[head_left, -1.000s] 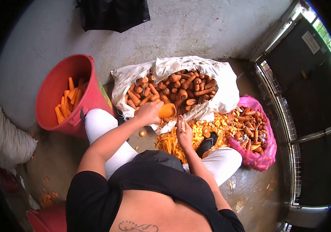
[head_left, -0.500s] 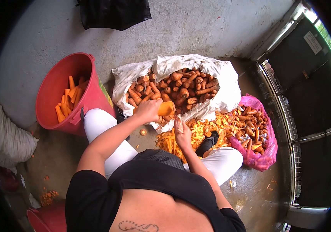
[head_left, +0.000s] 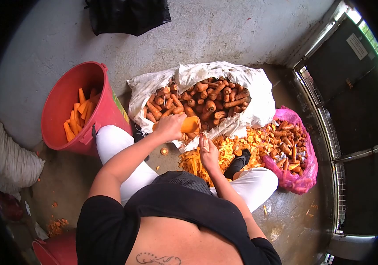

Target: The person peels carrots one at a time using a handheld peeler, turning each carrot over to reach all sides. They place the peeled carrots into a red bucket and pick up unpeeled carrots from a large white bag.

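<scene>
Orange carrots (head_left: 198,99) fill a white sack (head_left: 259,99); the bucket (head_left: 61,95) is red, the bag (head_left: 306,172) pink.

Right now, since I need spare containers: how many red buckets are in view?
2. One red bucket stands left of the white sack, holding peeled carrots; a second red bucket shows only partly at the bottom left edge. Others may be hidden out of frame.

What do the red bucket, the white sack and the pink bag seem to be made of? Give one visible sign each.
Red bucket: probably moulded plastic, smooth, slightly glossy, evenly coloured. White sack: likely woven plastic or cloth, matt, stained, folded back at its mouth. Pink bag: thin plastic film, shiny, finely crumpled.
</scene>
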The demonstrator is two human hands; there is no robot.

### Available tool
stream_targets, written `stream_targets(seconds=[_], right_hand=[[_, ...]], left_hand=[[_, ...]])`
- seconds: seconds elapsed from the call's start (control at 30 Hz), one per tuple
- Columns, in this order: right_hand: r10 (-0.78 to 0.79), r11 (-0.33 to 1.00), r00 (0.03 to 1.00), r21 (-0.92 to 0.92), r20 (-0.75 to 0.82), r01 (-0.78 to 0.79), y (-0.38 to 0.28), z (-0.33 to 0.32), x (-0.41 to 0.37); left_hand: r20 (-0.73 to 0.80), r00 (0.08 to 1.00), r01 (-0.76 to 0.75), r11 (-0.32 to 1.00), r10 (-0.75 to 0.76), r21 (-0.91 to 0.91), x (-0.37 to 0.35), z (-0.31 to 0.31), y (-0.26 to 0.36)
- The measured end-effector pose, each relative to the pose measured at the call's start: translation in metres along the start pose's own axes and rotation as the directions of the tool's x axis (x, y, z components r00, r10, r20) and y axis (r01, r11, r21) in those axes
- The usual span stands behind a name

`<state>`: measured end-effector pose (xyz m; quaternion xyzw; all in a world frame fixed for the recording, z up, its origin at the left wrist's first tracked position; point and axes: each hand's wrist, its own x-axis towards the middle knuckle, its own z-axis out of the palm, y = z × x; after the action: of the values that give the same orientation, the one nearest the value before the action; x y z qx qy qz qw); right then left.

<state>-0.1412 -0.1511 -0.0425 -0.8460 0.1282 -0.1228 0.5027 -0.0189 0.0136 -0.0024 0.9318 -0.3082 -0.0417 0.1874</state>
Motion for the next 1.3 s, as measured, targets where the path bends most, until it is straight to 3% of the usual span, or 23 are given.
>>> stream_targets(seconds=[0.3, 0.4, 0.5, 0.63, 0.73, 0.77, 1.07, 1.3], right_hand=[[-0.029, 0.999, 0.999, 0.012, -0.025, 0.030, 0.003, 0.002, 0.000], [-0.141, 0.989, 0.989, 0.036, -0.043, 0.143, 0.006, 0.004, 0.003], [0.022, 0.999, 0.997, 0.035, 0.072, -0.025, -0.009, -0.004, 0.004], [0.028, 0.997, 0.999, 0.073, 0.039, -0.031, -0.005, 0.003, 0.008], [-0.359, 0.926, 0.930, -0.154, -0.077, 0.344, 0.004, 0.015, 0.015], [-0.045, 0.995, 0.999, -0.090, 0.023, 0.047, 0.005, 0.012, 0.010], [-0.017, 0.997, 1.000, -0.076, -0.017, 0.016, 0.011, 0.036, 0.014], [0.091, 0.996, 0.996, -0.007, 0.019, -0.091, 0.002, 0.036, 0.012]], left_hand=[[-0.056, 0.998, -0.025, 1.000, 0.025, 0.000, -0.003, -0.002, 0.004], [-0.046, 0.998, -0.033, 0.999, 0.034, 0.022, -0.005, -0.011, 0.007], [-0.064, 0.996, -0.054, 0.998, 0.056, 0.044, -0.004, -0.014, 0.006], [-0.099, 0.993, -0.060, 0.996, 0.067, 0.070, 0.002, -0.003, -0.003], [-0.131, 0.991, -0.027, 1.000, 0.027, 0.003, 0.000, 0.006, -0.003], [-0.138, 0.990, -0.018, 1.000, 0.016, -0.012, -0.002, 0.009, -0.006], [-0.247, 0.968, -0.050, 0.999, 0.049, 0.003, -0.006, 0.016, -0.031], [-0.186, 0.982, -0.048, 0.998, 0.041, -0.031, -0.004, 0.020, -0.037]])
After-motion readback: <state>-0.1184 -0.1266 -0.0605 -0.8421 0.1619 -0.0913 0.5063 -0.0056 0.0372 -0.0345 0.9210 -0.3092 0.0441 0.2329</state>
